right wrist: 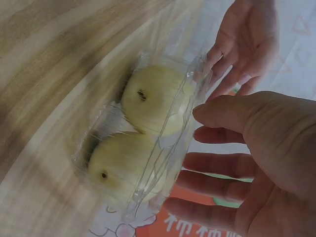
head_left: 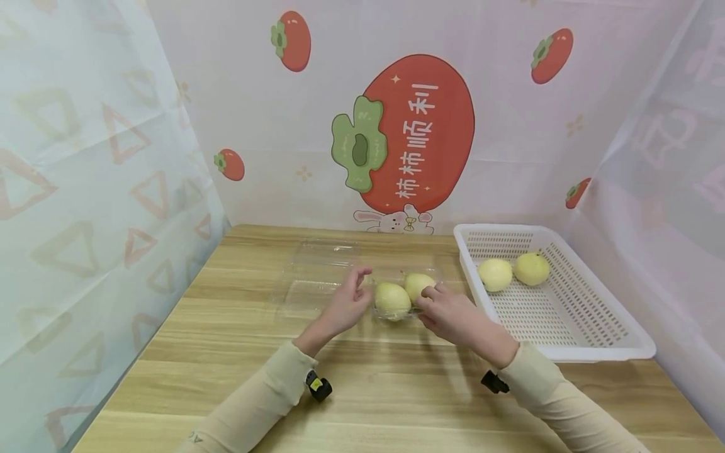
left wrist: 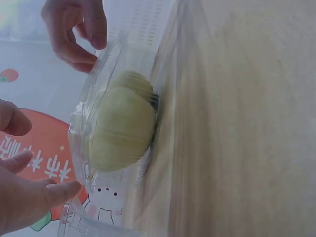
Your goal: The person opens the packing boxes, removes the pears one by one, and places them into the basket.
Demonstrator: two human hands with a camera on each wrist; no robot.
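Two pale yellow pears (head_left: pixel 393 301) sit in the base of a clear plastic clamshell box (right wrist: pixel 148 163), its lid (head_left: pixel 320 270) folded out flat to the left. My left hand (head_left: pixel 348 302) is at the box's left side, by the hinge, with fingers apart; in the left wrist view one fingertip is right at the rim. On the opposite side, my right hand (head_left: pixel 453 314) has its fingertips along the box's right rim, beside the pears. From the right wrist, its fingers (right wrist: pixel 212 185) look loosely extended, with nothing gripped between them.
A white perforated plastic basket (head_left: pixel 600 352) stands to the right, holding two more pears (head_left: pixel 532 269). The wooden table (head_left: pixel 362 402) ends at a printed cloth backdrop (head_left: pixel 255 113) behind, with cloth sides left and right.
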